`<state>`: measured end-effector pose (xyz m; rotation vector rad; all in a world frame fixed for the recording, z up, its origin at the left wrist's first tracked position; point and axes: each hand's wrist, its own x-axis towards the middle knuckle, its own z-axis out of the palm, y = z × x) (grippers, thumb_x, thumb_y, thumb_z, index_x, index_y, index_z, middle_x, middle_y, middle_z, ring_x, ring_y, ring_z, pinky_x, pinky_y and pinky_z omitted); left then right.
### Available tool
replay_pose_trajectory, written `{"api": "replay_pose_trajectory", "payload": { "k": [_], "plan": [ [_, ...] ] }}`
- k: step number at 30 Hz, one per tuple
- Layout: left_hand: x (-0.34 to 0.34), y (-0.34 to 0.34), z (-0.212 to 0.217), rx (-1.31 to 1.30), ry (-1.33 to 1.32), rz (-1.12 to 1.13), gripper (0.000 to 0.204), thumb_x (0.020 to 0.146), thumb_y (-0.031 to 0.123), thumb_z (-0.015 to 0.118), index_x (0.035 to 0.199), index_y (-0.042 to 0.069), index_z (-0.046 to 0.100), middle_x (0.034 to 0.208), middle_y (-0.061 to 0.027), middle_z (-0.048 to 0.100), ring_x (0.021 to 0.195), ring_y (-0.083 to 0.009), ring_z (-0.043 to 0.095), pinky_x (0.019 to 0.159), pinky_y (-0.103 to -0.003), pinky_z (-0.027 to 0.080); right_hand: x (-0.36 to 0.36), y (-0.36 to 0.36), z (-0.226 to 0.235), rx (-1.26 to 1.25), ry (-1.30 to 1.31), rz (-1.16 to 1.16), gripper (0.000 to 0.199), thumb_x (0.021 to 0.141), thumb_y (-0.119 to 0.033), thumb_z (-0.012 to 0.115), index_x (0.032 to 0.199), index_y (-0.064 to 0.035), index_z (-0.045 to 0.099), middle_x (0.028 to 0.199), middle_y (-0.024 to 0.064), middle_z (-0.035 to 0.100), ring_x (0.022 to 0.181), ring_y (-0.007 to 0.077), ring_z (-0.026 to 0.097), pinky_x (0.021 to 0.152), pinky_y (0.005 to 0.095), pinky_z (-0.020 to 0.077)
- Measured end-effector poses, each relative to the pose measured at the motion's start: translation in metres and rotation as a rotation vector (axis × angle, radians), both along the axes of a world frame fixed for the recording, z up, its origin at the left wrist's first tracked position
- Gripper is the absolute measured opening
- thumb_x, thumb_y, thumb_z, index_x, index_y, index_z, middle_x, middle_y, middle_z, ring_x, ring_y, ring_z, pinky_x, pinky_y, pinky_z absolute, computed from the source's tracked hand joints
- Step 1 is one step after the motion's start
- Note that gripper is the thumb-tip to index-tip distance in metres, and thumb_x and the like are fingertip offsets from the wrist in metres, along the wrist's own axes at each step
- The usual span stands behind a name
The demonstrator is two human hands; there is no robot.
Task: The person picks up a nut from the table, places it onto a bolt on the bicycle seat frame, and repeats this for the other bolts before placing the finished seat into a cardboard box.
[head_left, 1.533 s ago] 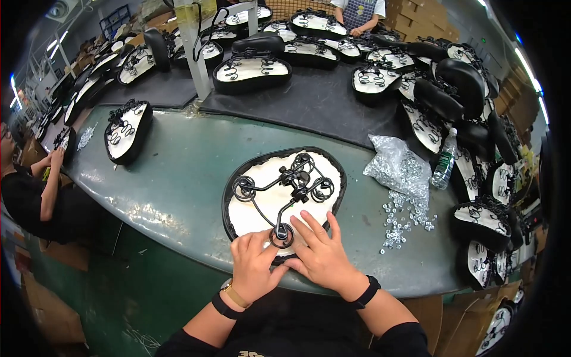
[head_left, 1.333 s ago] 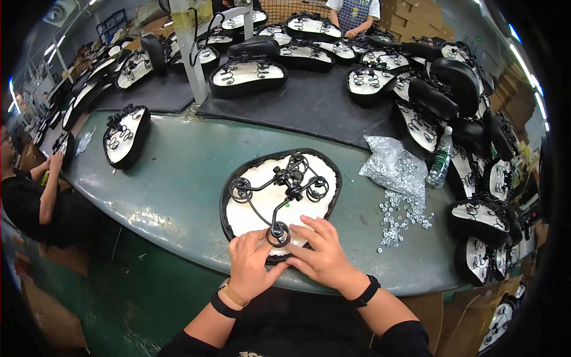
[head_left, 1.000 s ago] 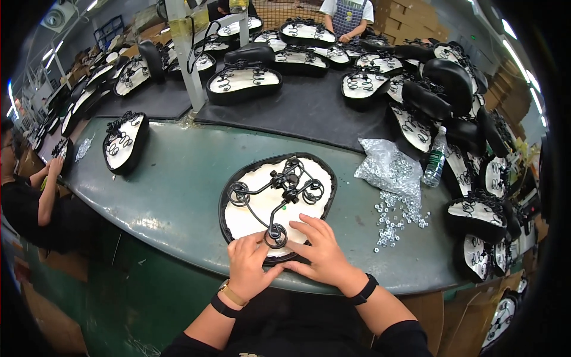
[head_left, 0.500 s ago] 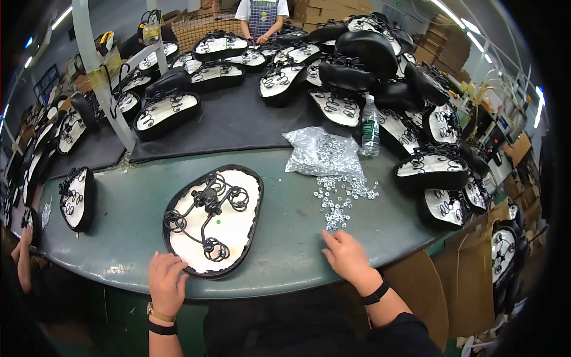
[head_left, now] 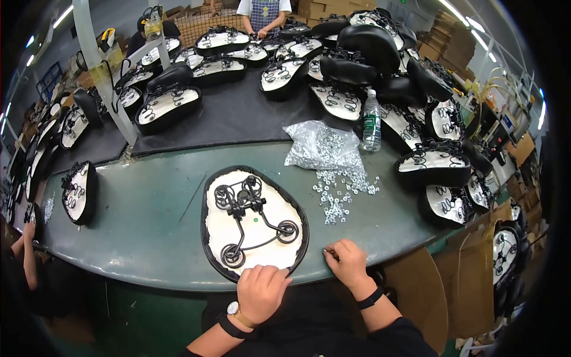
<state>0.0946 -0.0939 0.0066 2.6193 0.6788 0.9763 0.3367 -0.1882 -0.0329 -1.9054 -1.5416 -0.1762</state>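
An upturned black bicycle saddle point(head_left: 270, 250) lies in front of me, its pale underside and black coil-spring frame point(head_left: 250, 208) facing up. My left hand point(head_left: 260, 293) is closed over the saddle's near rim, fingers on top. To the right of the saddle, my right hand point(head_left: 347, 262) is held low near the table's front edge, thumb and forefinger pinched together. What sits between those fingertips is too small to make out. Beyond that hand, small silvery nuts point(head_left: 336, 209) lie scattered below an open clear plastic bag point(head_left: 324, 149) full of them.
A water bottle point(head_left: 372, 122) stands right of the bag. Upturned saddles are piled at the back and along the right, one point(head_left: 433, 165) near the table's right edge. Another saddle point(head_left: 79, 193) stands at left. A thin dark rod point(head_left: 192, 199) lies on the green table point(head_left: 148, 238). Co-workers are beyond and at far left.
The saddle has shifted right and turned, its springs now facing differently, and my left hand has moved right with it. My right hand has drawn back from the nuts toward me, fingers closing.
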Motion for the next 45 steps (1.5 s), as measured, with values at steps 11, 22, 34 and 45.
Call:
{"api": "replay_pose_trajectory", "payload": {
  "k": [11, 22, 34, 45],
  "plan": [
    [-0.065, 0.007, 0.004, 0.097, 0.042, 0.164, 0.033, 0.070, 0.009, 0.085, 0.101, 0.011, 0.074, 0.102, -0.0033, 0.064, 0.101, -0.0297, 0.059, 0.090, -0.045, 0.048, 0.008, -0.018, 0.004, 0.021, 0.177, 0.087, 0.014, 0.076, -0.005, 0.080, 0.086, -0.0116, 0.073, 0.086, 0.0031, 0.069, 0.079, 0.0271, 0.067, 0.068, 0.0388, 0.0559],
    [-0.016, 0.001, -0.011, -0.009, -0.123, 0.111, 0.027, 0.074, 0.011, 0.087, 0.099, 0.011, 0.075, 0.099, -0.0025, 0.064, 0.099, -0.0271, 0.058, 0.084, -0.037, 0.052, -0.009, -0.001, 0.031, 0.007, 0.265, 0.018, 0.014, 0.076, -0.007, 0.082, 0.089, -0.0093, 0.077, 0.085, 0.0067, 0.065, 0.076, 0.0257, 0.065, 0.067, 0.0356, 0.0545],
    [-0.051, 0.024, -0.010, 0.049, -0.061, 0.133, 0.048, 0.072, 0.020, 0.089, 0.115, 0.007, 0.071, 0.119, -0.0077, 0.063, 0.119, -0.0307, 0.058, 0.094, -0.042, 0.051, -0.086, 0.073, 0.056, -0.045, 0.408, 0.309, 0.018, 0.077, -0.004, 0.080, 0.095, -0.0049, 0.079, 0.107, 0.0120, 0.067, 0.087, 0.0216, 0.068, 0.073, 0.0335, 0.0562],
    [-0.048, 0.030, 0.006, -0.070, 0.055, 0.075, 0.066, 0.065, 0.017, 0.091, 0.127, 0.009, 0.070, 0.110, -0.0101, 0.059, 0.102, -0.0329, 0.059, 0.085, -0.043, 0.048, -0.097, 0.087, 0.046, -0.166, 0.352, 0.232, 0.012, 0.083, -0.012, 0.080, 0.090, -0.0029, 0.078, 0.104, 0.0042, 0.073, 0.067, 0.0173, 0.068, 0.062, 0.0307, 0.0541]
  ]
}}
